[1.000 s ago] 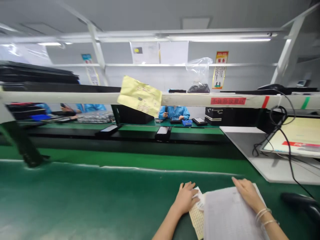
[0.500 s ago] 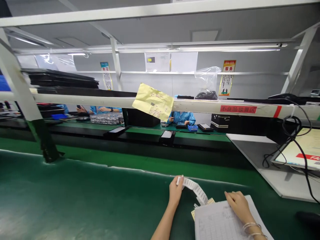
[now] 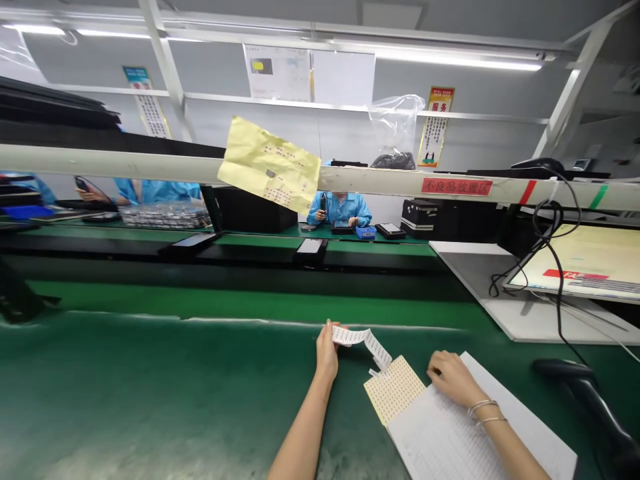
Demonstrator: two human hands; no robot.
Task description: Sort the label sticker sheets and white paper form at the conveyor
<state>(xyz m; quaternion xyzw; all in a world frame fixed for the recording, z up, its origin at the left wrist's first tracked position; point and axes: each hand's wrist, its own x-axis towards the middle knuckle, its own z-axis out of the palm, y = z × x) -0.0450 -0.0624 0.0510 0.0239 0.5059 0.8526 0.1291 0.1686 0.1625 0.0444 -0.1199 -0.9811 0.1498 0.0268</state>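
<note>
My left hand is closed on one end of a strip of white printed labels, which curves down to the right. The strip's lower end lies at the top corner of a pale yellow sheet of small stickers. My right hand is over a stack of white paper sheets with a faint printed grid. Its fingers are curled in, and whatever they may hold is hidden. The paper covers part of the sticker sheet.
A black handheld scanner lies at the right. Behind it a monitor stands on a white board. Boxed devices sit on the dark line beyond the green bench. Across it, a person in blue handles a device.
The paper stack has shifted right, baring more of the sticker sheet. My right hand's fingers have curled inward. My left hand still holds the label strip. The camera view has tilted down and turned.
</note>
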